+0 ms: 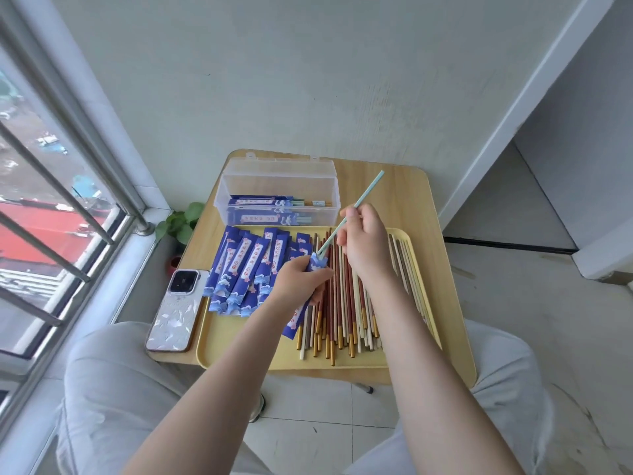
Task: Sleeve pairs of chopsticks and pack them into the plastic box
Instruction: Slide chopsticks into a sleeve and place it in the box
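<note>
Sleeve (297, 311) gripped, left hand (297, 282) | right hand (363, 241) pinches seemingly paired chopsticks (368, 188)

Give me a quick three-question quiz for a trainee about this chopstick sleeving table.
1. True or false: the left hand grips a blue printed paper sleeve.
2. What does the right hand hold?
3. The clear plastic box is: A empty, B holding sleeved pairs, C lidded shut.

Key: 1 true. 2 pale blue chopsticks, their lower end at the sleeve's mouth. 3 B.
</note>
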Demonstrator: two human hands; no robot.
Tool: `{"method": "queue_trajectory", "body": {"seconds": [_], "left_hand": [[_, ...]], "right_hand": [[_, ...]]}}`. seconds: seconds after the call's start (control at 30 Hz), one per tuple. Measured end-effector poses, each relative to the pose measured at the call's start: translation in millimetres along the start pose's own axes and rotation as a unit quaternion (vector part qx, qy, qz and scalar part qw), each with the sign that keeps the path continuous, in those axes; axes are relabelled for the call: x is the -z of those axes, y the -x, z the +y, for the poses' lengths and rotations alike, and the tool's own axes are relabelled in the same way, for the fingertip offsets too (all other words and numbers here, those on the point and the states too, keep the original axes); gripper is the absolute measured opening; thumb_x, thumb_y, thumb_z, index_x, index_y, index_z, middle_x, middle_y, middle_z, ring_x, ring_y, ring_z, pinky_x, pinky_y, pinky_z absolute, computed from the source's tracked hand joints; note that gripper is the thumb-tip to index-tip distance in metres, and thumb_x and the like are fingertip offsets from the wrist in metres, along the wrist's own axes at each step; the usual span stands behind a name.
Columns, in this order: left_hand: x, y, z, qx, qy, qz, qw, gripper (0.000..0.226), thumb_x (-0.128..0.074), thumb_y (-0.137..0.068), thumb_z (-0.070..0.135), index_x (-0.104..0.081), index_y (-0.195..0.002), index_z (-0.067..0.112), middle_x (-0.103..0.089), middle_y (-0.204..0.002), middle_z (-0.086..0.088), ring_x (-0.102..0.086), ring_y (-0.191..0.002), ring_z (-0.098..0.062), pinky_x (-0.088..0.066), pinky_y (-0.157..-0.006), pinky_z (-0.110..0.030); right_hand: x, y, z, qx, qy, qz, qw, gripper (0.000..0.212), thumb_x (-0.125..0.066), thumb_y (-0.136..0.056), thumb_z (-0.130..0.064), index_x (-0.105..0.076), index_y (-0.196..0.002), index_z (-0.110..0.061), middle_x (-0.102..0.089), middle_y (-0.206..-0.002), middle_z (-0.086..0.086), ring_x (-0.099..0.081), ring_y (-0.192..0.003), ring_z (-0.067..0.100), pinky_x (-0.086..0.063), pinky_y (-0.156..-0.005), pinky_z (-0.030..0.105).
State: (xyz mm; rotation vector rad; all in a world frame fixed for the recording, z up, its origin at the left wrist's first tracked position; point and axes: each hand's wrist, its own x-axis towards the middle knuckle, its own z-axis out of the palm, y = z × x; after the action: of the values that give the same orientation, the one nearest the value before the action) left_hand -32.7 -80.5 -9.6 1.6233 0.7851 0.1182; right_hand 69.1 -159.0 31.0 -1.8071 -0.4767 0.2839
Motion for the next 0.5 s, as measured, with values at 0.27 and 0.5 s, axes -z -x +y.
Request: {"method": "queue_trajectory", "body": {"seconds": [0.27,0.5], "left_hand": [[9.3,1.7,3.4,-0.043,0.039,0.016,0.998,0.022,-0.067,-0.091,0.012,-0.05,-0.077,0.009,-0.053,-0.055,-0.006,-0.048,-0.042,-0.016,-0.045,-0.047,-0.022],[17.4,-6.3,7.1,-0.046,0.01,0.026,0.999,0.021,-0.068,-0.091,0.015,-0.052,-0.079,0.008,-0.054,-0.057,-0.006,-0.047,-0.039,-0.011,-0.044,-0.044,-0.019]], "right_hand": [[-3.2,-2.2,-10.7,0.015,0.132,-0.071,0.989,0.037,-0.053,-0.102,-0.041,-0.053,-0.13,-0.017,-0.057,-0.086,-0.008,-0.055,-0.077,0.003,-0.04,-0.064,0.017],[-7.4,-15.4,-16.7,0.054,0.103,-0.045,0.992,0.055,-0.05,-0.104,-0.029,-0.028,-0.155,-0.028,-0.057,-0.114,-0.002,-0.056,-0.083,0.004,-0.042,-0.067,0.015]]}}
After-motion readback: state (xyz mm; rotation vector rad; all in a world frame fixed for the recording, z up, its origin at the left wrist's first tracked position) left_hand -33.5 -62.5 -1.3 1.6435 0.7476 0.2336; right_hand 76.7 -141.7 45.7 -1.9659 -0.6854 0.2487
